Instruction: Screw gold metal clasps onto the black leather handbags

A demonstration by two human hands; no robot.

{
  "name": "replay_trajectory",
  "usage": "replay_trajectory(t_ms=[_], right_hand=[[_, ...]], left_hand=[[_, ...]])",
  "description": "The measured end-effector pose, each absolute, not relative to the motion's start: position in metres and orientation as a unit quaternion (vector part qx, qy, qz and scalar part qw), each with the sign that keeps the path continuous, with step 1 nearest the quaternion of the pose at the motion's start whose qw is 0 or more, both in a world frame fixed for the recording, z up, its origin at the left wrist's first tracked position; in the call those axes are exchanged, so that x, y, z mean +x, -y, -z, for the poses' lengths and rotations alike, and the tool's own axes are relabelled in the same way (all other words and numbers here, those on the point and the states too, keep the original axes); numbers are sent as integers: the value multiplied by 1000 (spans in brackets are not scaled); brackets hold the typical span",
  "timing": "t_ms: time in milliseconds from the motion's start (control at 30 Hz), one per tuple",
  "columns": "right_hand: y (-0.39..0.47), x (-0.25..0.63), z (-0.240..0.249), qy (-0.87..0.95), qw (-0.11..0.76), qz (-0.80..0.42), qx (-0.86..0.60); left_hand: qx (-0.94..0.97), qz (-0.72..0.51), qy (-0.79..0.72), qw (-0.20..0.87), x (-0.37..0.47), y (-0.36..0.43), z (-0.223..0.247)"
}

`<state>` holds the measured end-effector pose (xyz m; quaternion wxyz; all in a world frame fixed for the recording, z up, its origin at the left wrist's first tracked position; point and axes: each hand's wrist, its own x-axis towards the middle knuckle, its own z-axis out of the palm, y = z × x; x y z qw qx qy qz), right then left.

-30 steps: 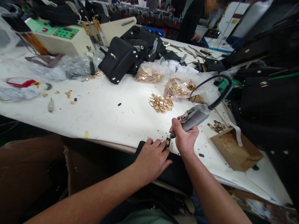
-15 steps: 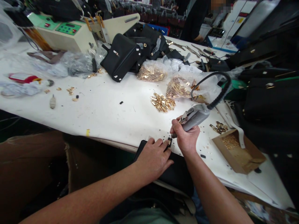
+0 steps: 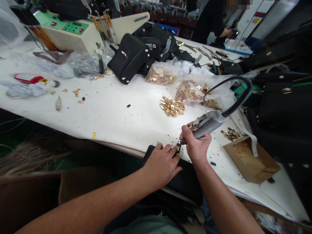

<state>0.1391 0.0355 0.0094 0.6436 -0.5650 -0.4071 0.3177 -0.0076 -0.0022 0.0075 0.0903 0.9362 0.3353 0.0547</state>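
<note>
My right hand (image 3: 198, 143) is closed around a grey electric screwdriver (image 3: 207, 125) with a lever on its side and a black cord. The screwdriver's tip meets a small dark-and-gold metal fitting (image 3: 178, 148) at the table's front edge. Spread over a black bag piece (image 3: 187, 182), my left hand (image 3: 162, 162) presses down, its index finger against the fitting and its thumb apart. Part of the black piece is hidden under that hand and forearm. Beyond the hands lies a pile of gold metal fittings (image 3: 172, 106).
Clear bags of gold fittings (image 3: 188, 91) and black handbags (image 3: 129, 58) stand behind the pile. A cardboard box (image 3: 260, 167) with small gold parts sits to the right, near more fittings (image 3: 230, 133). A cream machine (image 3: 70, 35) is far left. Another person (image 3: 208, 22) stands across the table.
The view has shifted slightly, moving the scene a little to the right. My hands keep their places on the black piece and screwdriver. The other person's hand has come up.
</note>
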Motion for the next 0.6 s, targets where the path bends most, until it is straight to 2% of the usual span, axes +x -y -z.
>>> replay_trajectory(t_ms=[600], right_hand=[[-37,139,-9,415,635,-314,-572]], left_hand=[[937,-53,-335,87,-7,3,-7]])
